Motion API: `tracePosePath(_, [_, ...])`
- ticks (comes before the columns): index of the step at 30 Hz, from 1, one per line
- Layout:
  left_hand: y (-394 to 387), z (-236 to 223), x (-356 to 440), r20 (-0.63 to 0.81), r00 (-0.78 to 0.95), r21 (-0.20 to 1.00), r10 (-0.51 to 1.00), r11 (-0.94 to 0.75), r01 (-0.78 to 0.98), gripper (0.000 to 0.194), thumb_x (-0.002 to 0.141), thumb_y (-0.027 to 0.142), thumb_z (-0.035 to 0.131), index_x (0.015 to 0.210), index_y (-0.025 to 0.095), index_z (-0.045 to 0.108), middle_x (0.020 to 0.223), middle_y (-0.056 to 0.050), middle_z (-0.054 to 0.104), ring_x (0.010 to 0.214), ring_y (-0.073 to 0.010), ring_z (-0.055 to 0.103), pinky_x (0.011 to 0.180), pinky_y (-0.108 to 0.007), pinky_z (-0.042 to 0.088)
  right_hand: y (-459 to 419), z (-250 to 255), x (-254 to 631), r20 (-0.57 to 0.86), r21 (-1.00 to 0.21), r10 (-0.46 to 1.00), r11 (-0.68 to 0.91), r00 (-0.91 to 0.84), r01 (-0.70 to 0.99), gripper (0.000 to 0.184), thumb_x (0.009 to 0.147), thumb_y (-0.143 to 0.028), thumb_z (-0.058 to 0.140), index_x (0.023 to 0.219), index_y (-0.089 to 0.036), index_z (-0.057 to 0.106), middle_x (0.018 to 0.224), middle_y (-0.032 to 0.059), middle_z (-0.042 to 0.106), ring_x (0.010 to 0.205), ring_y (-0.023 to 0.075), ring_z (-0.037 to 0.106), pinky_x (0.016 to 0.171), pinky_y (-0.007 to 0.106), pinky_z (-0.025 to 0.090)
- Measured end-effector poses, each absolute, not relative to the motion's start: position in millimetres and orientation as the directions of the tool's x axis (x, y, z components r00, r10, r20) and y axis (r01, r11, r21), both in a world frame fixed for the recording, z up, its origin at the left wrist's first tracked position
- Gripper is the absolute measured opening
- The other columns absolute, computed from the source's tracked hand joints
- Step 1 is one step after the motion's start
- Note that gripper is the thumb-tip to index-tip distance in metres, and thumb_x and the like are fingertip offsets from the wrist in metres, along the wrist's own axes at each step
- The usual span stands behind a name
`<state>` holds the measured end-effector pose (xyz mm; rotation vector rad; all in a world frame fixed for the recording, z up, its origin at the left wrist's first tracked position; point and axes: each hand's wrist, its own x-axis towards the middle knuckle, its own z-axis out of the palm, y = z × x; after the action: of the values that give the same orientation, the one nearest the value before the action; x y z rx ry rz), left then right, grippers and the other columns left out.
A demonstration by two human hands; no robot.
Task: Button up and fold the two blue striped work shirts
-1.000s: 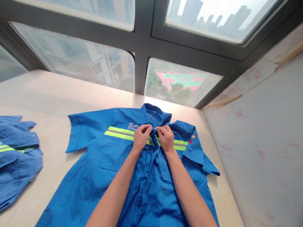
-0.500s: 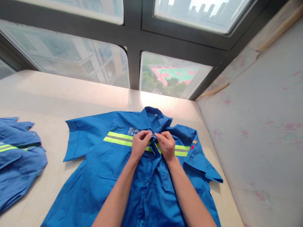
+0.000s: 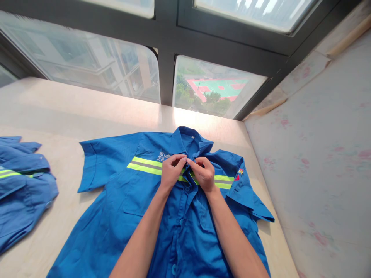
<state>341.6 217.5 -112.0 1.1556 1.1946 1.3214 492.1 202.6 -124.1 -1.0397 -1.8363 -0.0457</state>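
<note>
A blue short-sleeved work shirt (image 3: 124, 197) lies spread front side up, its collar toward the window. Yellow-green and grey reflective bands cross its chest, and buttons (image 3: 174, 269) run down the front placket. My left hand (image 3: 173, 170) pinches the left side of the front opening just below the collar (image 3: 178, 142). Opposite it, my right hand (image 3: 205, 173) is closed on the other edge of the opening, thumb and fingertips meeting those of the left. Whatever button or buttonhole lies between the fingertips is hidden.
Another blue garment (image 3: 23, 193) with reflective strips lies bunched at the left on the pale ledge (image 3: 66, 116). A dark window frame (image 3: 166, 69) rises behind the shirt. The flower-patterned wall (image 3: 319, 166) bounds the right side.
Both hands stay at the top of the front opening, their fingertips now closer together. My right index finger has straightened toward the left fingertips. The view has shifted slightly.
</note>
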Motion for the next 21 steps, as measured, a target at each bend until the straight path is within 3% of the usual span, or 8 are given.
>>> tracePosePath(5, [218.9, -113.0, 339.4, 0.074, -0.013, 0.997, 0.997, -0.074, -0.014, 0.024, 0.079, 0.038, 0.068, 0.085, 0.016, 0.074, 0.082, -0.005, 0.073, 0.075, -0.0172, 0.066, 0.071, -0.027, 0.053, 206.3, -128.8, 495.1, 0.689, -0.473, 0.710, 0.593, -0.146, 0.651, 0.025, 0.094, -0.016, 0.057, 0.108, -0.025, 0.076, 0.080, 0.0040, 0.057, 0.072, 0.0126, 0.054, 0.061, 0.024, 0.048])
tracePosePath(13, [223.5, -113.3, 331.4, -0.016, 0.126, 0.994, 0.992, 0.029, -0.101, 0.024, 0.077, 0.038, 0.071, 0.082, 0.015, 0.073, 0.078, -0.004, 0.072, 0.073, -0.0155, 0.063, 0.070, -0.026, 0.050, 206.7, -129.6, 496.4, 0.690, -0.526, 0.717, 0.587, -0.095, 0.615, 0.025, 0.094, -0.016, 0.058, 0.109, -0.023, 0.076, 0.082, 0.0045, 0.059, 0.073, 0.0128, 0.057, 0.063, 0.025, 0.050])
tracePosePath(21, [222.3, -113.9, 335.0, 0.005, 0.095, 0.997, 0.995, 0.003, -0.083, 0.025, 0.078, 0.039, 0.072, 0.086, 0.016, 0.076, 0.083, -0.006, 0.075, 0.077, -0.0183, 0.067, 0.073, -0.028, 0.052, 206.5, -128.2, 496.8, 0.705, -0.520, 0.703, 0.602, -0.093, 0.606, 0.026, 0.095, -0.015, 0.058, 0.111, -0.026, 0.076, 0.082, 0.0036, 0.056, 0.070, 0.0113, 0.055, 0.060, 0.023, 0.049])
